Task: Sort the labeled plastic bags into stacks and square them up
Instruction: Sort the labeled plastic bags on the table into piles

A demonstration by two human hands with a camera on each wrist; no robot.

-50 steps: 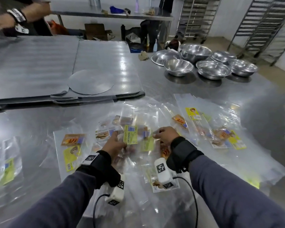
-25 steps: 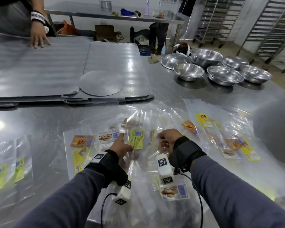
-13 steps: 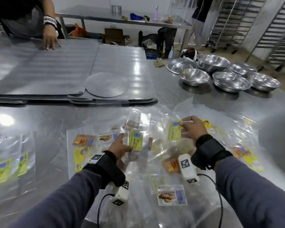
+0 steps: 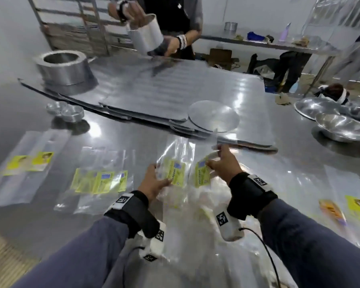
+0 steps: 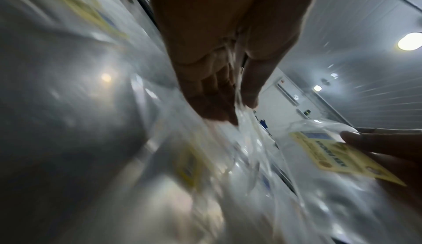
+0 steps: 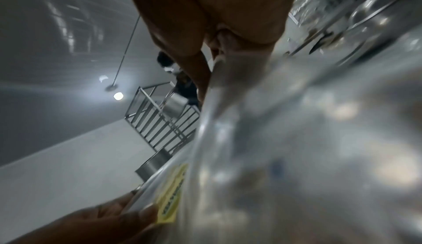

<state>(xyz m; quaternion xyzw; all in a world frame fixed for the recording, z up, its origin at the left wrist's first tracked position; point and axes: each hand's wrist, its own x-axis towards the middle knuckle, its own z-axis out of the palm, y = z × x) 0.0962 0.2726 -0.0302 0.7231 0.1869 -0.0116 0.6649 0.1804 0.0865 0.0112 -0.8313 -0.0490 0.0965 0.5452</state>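
We had both hands up over the steel desk (image 4: pixel 133 146), each with its own clear bag. Our left hand (image 4: pixel 153 185) had its grip pinched on the near-left edge of a bag with a yellow-green label (image 4: pixel 177 172); thumb on top, fingers under, as the left wrist view showed. That bag stood tilted up off the desk, long axis running away from us, open clear end pointing toward the far side and the label down at our end, its print running along the bag's length. Our right hand (image 4: pixel 223 163) had fingers curled around a second yellow-green labeled bag (image 4: pixel 202 176), gripping it at the top of the label; that one hung just to the right of the first, near it, though we couldn't tell if they touched. Its long axis looked roughly parallel to the first. To the left on the desk lay a fanned stack of the same yellow-green labels (image 4: pixel 100 181), flat, lengthwise away from us, and farther left another flat pile with yellow picture labels (image 4: pixel 30 163). Off to the right edge were more bags with orange and yellow labels (image 4: pixel 341 207). Across the desk another person (image 4: pixel 173 21) was holding a metal tin (image 4: pixel 146 34) over flat metal sheets (image 4: pixel 154 90), with steel bowls (image 4: pixel 341 125) at far right.
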